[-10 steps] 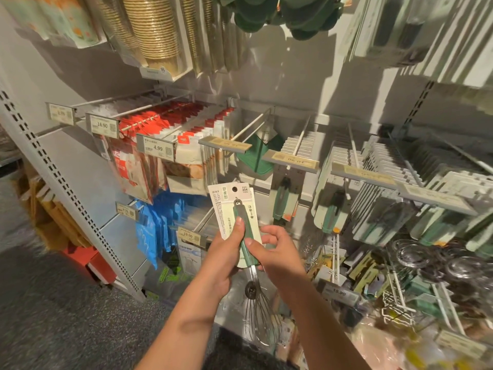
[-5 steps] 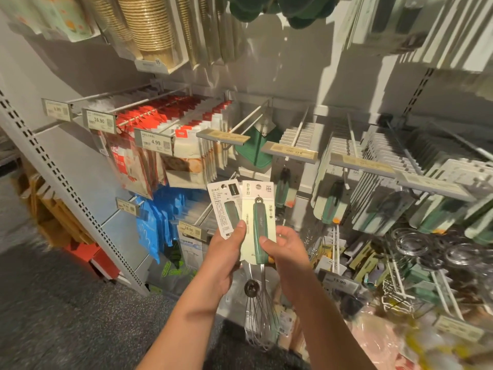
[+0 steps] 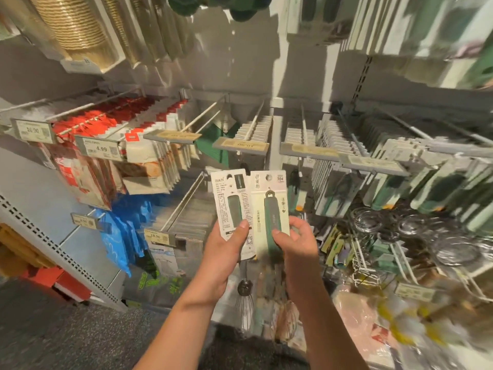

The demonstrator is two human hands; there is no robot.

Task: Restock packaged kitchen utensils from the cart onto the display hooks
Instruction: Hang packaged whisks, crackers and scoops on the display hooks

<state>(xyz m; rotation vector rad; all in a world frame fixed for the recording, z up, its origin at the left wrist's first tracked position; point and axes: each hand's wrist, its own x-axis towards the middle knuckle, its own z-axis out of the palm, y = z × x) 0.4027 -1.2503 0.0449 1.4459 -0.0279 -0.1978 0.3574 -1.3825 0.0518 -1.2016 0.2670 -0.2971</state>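
Two carded whisks are being held upright, side by side, in front of the display: the left whisk package (image 3: 231,209) is being pinched by the thumb of the left hand (image 3: 226,252), printed back outward, while the right whisk package (image 3: 270,209) is being gripped round its green handle by the curled fingers of the right hand (image 3: 296,243). Both long axes are being kept near vertical, card tops and hang holes uppermost, wire heads (image 3: 244,311) hanging below the hands (partly blurred). The cards are being presented just below and in front of the hook row; the near-empty hook (image 3: 202,120) with a tan price tag (image 3: 173,136) is lying up and to the left, nearer the left hand, and the whisk-filled hook (image 3: 253,122) is lying almost straight above the right package. The coming move is judged to be turning on lifting a hang hole up onto a hook tip. Red packets (image 3: 106,121) are hanging further left.
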